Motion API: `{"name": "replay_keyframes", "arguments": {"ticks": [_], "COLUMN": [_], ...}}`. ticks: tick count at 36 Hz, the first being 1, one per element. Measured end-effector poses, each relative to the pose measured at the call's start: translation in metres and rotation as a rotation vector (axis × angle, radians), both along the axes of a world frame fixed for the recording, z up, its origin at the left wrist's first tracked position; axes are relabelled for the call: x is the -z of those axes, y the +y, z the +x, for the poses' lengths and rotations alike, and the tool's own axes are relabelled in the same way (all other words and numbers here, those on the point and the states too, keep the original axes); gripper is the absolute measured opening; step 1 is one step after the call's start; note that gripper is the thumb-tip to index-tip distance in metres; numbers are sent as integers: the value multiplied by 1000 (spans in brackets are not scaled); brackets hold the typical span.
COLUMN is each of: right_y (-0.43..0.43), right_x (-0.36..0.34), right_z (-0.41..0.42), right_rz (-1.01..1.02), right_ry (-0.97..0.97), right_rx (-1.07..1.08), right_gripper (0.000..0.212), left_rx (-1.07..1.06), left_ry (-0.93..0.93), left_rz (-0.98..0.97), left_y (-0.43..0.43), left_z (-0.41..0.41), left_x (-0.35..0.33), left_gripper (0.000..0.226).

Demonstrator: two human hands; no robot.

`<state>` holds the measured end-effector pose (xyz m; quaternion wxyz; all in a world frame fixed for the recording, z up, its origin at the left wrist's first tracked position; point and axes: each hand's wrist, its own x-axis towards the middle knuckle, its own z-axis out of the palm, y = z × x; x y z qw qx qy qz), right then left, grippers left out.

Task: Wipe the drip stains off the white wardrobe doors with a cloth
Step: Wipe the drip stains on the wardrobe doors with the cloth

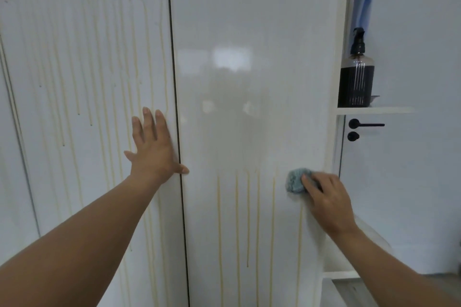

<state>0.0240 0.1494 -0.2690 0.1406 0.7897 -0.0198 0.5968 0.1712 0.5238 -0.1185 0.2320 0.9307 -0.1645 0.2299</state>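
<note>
Our left hand (154,147) lies flat, fingers straight, on the left wardrobe door (87,57) just beside the gap, and the thumb reaches onto the right wardrobe door (249,32). Our right hand (326,197) grips a bunched blue-grey cloth (295,180) and presses it on the right door near its right edge. Yellowish drip stains (219,219) run down both doors. A dark pump bottle (356,77) stands on a shelf (389,110) at the right.

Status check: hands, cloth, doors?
Left hand flat on left door, open. Right hand grips blue cloth against right door. Right door clean up top, drip stains below; left door streaked throughout.
</note>
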Motion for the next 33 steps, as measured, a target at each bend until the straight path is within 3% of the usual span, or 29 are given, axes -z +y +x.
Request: {"name": "replay_keyframes", "arguments": {"ticks": [5,12,15,18,23,27,30,33], "right_y": [9,29,27,25,21,18,22,35], "right_x": [42,-70,-105,-96,-16,58,67,33], "right_z": [-9,-10,-7,-4,-5,-6,-7,-3], "right_rz": [105,496,476,363,259,83,151,354], "right_ry": [106,-170,-236,-199,-20,90,117,13], "right_rx": [-25,-195,-157,-67,41,6,-70,-139], "right_gripper": [30,36,35,31,32,24,31,34], "left_rx": [-3,1,-1,0,5,2,-2,1], "left_ry": [-2,-32,-36,-27,-33,-63,-103,-159], "left_rz": [4,29,47,50,46,25,25,27], "left_y": [0,3,4,4,3,3,2,5], "left_z": [-1,-2,-3,-4,-3,0,2,5], "left_x": [0,1,2,1,1,4,5,12], "left_gripper": [166,165,164,163,164,165,165,161]}}
